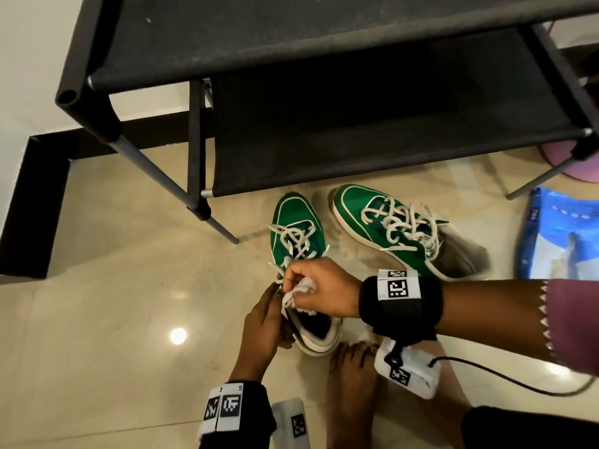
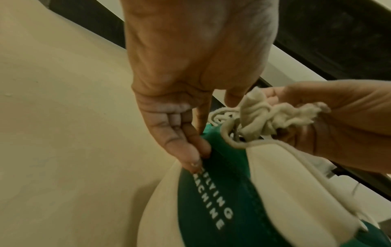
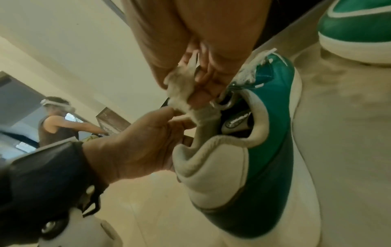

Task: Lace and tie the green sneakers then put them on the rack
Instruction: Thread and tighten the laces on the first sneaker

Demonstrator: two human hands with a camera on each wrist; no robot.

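I read "FLYING MACHINE" on the near sneaker's (image 2: 213,192) side. My right hand (image 1: 319,291) pinches its bunched lace (image 2: 271,117); my left hand (image 1: 264,322) pinches its collar.

glossy beige floor (image 1: 97,319) carries two green sneakers (image 1: 382,228), the rack (image 1: 207,157), perhaps a blue bag (image 1: 557,241).

Near sneaker (image 1: 299,244): collar and knot hidden under right hand (image 1: 319,291). Blue bag (image 1: 560,238) cut by right frame edge. Rack (image 1: 324,76) top cropped.
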